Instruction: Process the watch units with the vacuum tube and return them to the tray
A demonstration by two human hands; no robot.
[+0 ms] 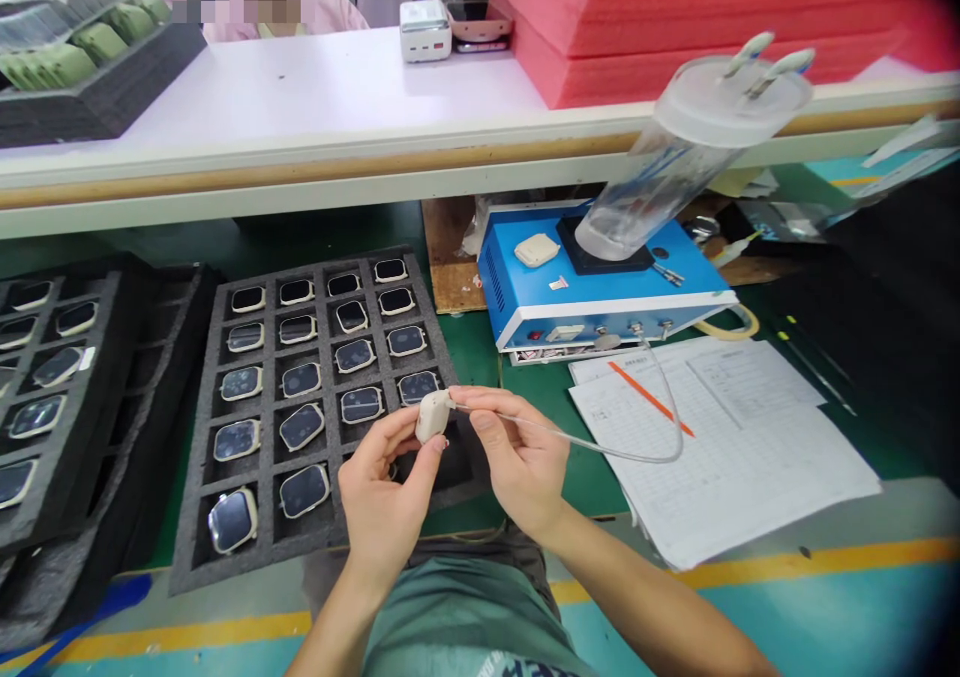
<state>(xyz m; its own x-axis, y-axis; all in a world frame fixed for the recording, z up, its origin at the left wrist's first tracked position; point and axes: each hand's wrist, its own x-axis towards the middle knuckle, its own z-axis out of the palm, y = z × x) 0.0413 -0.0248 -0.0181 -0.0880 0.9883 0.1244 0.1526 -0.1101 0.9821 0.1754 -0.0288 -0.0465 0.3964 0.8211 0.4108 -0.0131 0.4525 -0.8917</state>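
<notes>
My left hand pinches a cream smartwatch case between thumb and fingers, holding it up over the near right part of a grey foam tray. Against the case's upper right side, my right hand grips the end of a thin clear tube. Whether the tube's tip touches or enters the case is hidden by my fingers. From there the tube loops right and back to the front of a blue box-shaped machine. Several smartwatches lie screen up in the tray's compartments.
A clear cylinder stands tilted on the machine, beside another cream case. Papers lie at right. More foam trays are at left. Behind, a white shelf carries pink foam; a person is beyond it.
</notes>
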